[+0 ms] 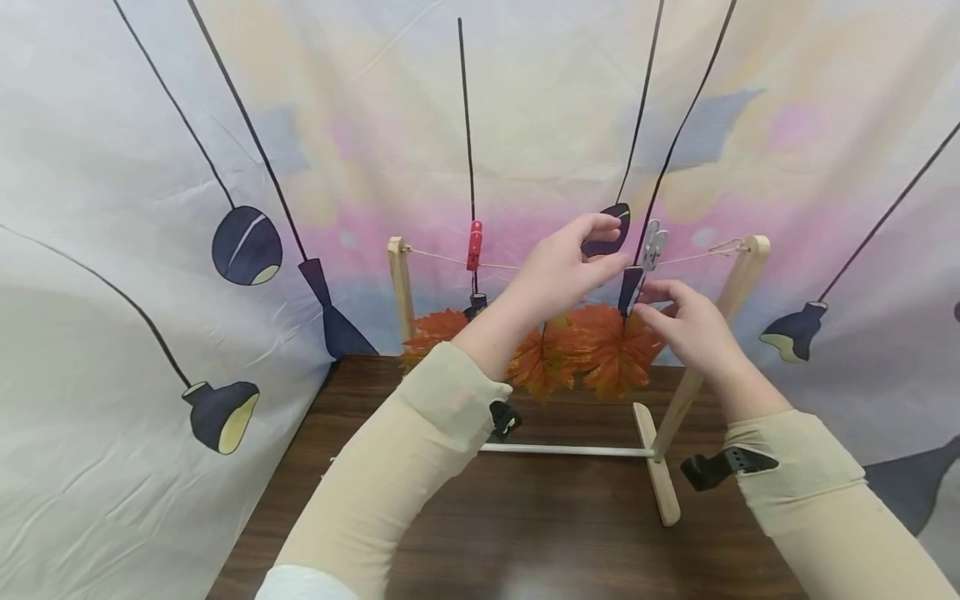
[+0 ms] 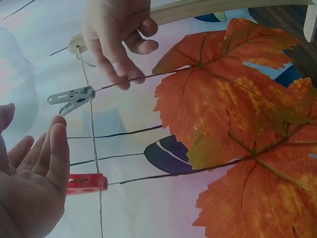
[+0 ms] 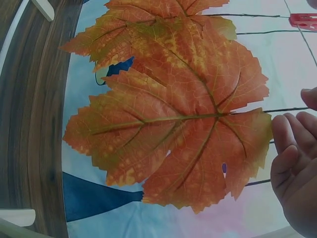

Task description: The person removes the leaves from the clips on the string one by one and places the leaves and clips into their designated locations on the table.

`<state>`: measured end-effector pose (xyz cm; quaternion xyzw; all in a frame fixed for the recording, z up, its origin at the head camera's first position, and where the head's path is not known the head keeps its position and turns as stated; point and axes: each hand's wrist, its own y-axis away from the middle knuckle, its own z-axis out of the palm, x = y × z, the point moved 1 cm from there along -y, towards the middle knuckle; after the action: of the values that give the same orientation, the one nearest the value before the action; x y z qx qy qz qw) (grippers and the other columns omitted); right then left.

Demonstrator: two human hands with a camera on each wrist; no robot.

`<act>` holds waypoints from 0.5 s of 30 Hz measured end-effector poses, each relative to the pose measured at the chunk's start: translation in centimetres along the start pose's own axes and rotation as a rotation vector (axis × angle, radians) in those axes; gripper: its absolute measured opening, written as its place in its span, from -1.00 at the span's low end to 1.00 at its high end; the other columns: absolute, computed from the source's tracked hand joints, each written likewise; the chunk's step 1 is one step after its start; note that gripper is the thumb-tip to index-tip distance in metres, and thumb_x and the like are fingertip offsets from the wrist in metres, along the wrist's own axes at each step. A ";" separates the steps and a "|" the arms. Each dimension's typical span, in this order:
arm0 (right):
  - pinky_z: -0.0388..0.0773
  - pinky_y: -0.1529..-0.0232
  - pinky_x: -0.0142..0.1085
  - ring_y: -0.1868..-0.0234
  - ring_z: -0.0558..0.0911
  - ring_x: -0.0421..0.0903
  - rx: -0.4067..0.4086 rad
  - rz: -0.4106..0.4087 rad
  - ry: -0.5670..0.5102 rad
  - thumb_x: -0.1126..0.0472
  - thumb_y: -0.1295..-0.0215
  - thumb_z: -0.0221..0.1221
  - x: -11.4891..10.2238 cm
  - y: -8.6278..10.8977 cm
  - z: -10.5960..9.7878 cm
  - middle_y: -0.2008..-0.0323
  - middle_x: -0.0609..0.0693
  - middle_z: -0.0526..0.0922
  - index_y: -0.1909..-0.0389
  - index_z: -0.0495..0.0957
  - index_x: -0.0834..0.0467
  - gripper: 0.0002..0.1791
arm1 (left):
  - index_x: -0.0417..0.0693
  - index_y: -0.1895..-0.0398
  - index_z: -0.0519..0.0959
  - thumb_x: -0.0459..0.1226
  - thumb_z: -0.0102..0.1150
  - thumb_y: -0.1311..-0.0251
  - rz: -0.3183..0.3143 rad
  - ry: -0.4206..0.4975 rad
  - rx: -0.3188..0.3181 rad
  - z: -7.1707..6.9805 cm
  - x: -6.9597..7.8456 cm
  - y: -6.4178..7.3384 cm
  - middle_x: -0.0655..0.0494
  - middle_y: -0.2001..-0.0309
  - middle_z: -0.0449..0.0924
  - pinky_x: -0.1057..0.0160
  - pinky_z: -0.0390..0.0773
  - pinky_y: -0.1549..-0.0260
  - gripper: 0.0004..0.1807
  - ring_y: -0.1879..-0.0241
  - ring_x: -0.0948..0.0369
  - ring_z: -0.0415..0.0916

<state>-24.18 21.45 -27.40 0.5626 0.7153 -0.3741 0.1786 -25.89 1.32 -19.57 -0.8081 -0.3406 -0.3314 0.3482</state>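
Below the grey clothespin [image 1: 655, 244] on the cord [image 1: 498, 266], the orange maple leaf [image 3: 198, 119] hangs by its stem [image 2: 168, 73], long axis nearly upright. Over the feed I see the right hand [image 1: 690, 325], nearer, pinching that stem, leaf beneath its fingertips; the left hand [image 1: 564, 268], fingers loosely extended, holding nothing, is beside the clothespin. I can read no brand, label or writing.

A toothed, orange-red leaf [image 2: 208, 91] hangs by its dark stem [image 2: 168, 73] from a grey clothespin [image 2: 81, 93].
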 end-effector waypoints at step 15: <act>0.53 0.39 -0.29 0.25 0.53 0.01 0.011 0.029 -0.054 0.02 -0.37 0.06 0.3 -0.5 0.4 0.07 0.20 0.54 -0.13 0.39 0.29 -0.51 | 0.13 -0.36 0.22 -0.06 0.17 -0.22 -0.097 0.062 0.004 1.3 0.7 -1.7 0.32 -0.22 0.35 0.30 0.59 0.46 -0.35 0.29 0.31 0.58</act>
<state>-24.77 21.36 -27.72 0.5633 0.7001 -0.3905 0.2002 -26.43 3.48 -19.21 -0.7792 -0.3693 -0.3719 0.3436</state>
